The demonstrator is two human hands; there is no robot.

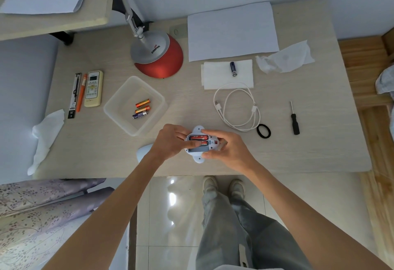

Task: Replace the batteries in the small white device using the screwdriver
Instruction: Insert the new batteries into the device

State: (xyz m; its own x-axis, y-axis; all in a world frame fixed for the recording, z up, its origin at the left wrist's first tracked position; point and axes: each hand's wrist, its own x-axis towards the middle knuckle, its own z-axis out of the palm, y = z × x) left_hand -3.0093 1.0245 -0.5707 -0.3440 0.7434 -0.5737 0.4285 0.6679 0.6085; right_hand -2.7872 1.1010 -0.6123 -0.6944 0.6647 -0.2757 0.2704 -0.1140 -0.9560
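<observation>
White device (199, 144) sits near the table's (298, 152) front edge, compartment open with red batteries (198, 137) inside. Left hand (170, 142) grips its left side, thumb pressing a battery; right hand (223, 146) clasps its right. Screwdriver (294, 119) lies well right of the device.

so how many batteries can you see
6: three in the tub, at and; one on the napkin at; two in the device at and. Fingers may hide another.
</observation>
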